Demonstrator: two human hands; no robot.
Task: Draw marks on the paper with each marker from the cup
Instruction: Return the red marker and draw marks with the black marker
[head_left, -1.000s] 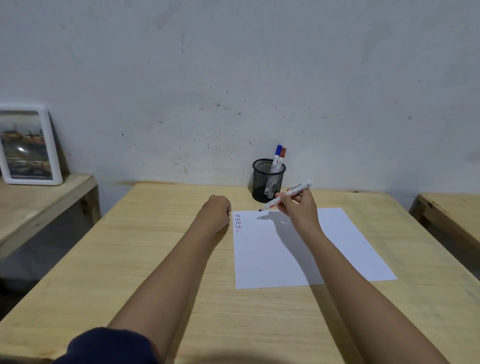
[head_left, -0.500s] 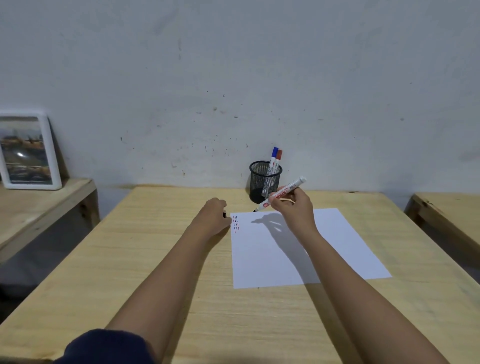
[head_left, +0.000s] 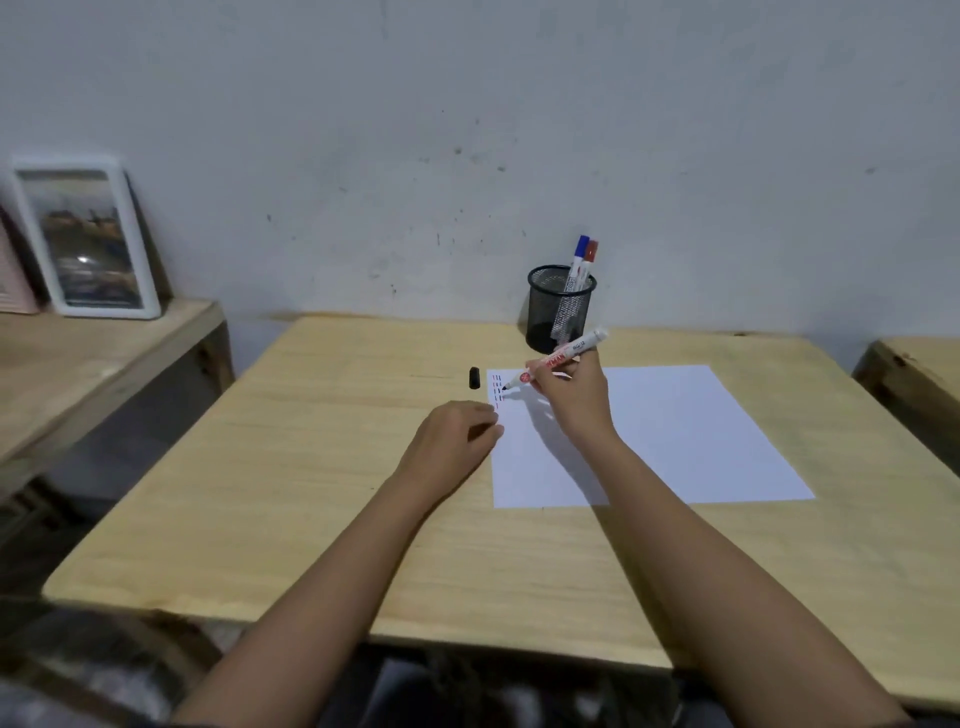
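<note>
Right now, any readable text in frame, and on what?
"MAN": end of a red word on the marker in the right hand; its start is unclear.
Grey print higher on that marker: too small.
Print on the two markers in the cup: blurred.

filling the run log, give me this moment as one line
right hand: holds uncapped marker, tip at paper top-left | left hand: rests at paper edge | cap: on table | cup: two markers
</note>
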